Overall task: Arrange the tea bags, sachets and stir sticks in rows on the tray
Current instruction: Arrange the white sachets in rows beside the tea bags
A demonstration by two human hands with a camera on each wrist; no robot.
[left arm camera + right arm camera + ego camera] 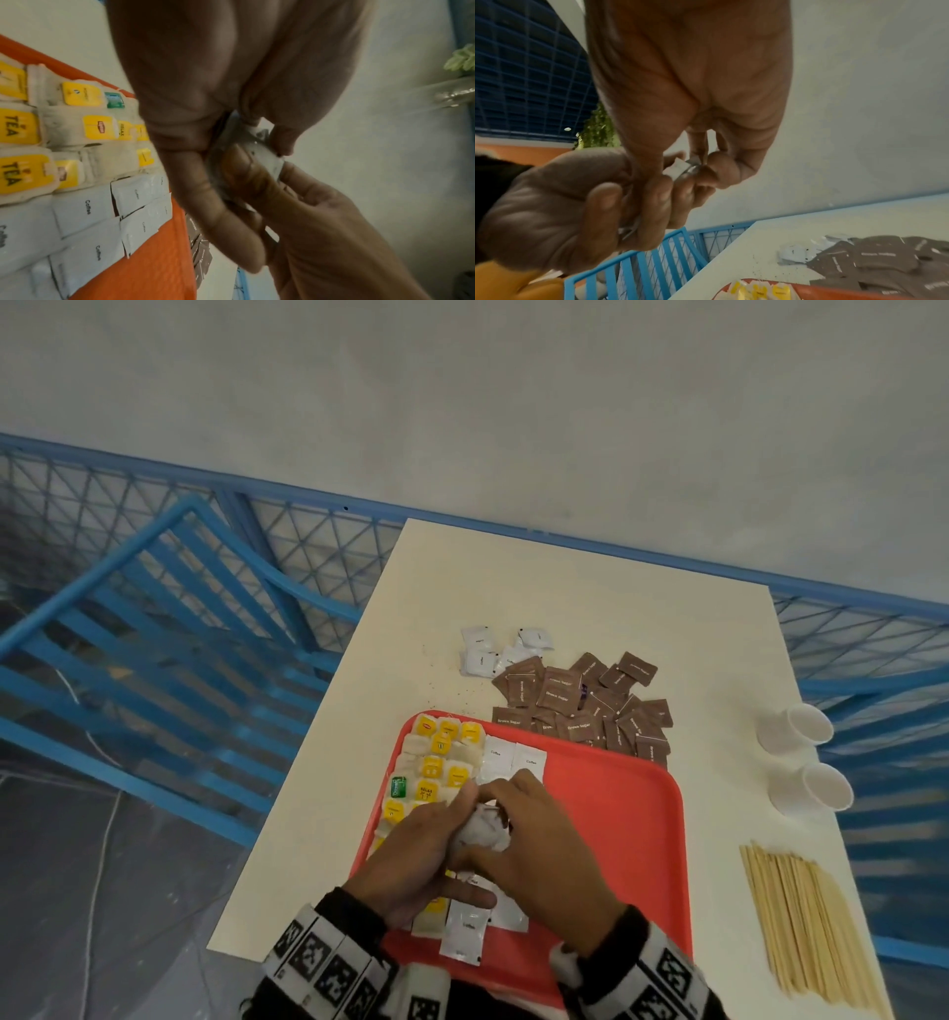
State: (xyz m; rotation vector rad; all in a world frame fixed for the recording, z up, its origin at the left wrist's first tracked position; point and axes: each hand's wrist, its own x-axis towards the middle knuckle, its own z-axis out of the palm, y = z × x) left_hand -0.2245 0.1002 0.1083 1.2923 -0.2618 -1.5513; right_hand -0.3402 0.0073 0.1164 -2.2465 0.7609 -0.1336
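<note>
Above the red tray [621, 819], both hands hold one small bunch of white coffee sachets [482, 829]. My left hand [452, 819] grips the bunch from the left and my right hand [518, 809] pinches it from the right. In the left wrist view the bunch [264, 156] sits between the fingers of the left hand [205, 121]; the right wrist view shows the right hand [700, 162] pinching its edge [682, 168]. Tea bags [436, 762] lie in rows on the tray's left side. White coffee sachets [506, 755] lie in rows beside them; the hands hide some.
Beyond the tray, a heap of brown sugar sachets [580, 706] and a few loose white sachets [493, 649] lie on the cream table [590, 588]. Wooden stir sticks [806, 922] lie near the right edge, behind them two tipped paper cups [798, 726]. A blue chair [169, 618] stands left.
</note>
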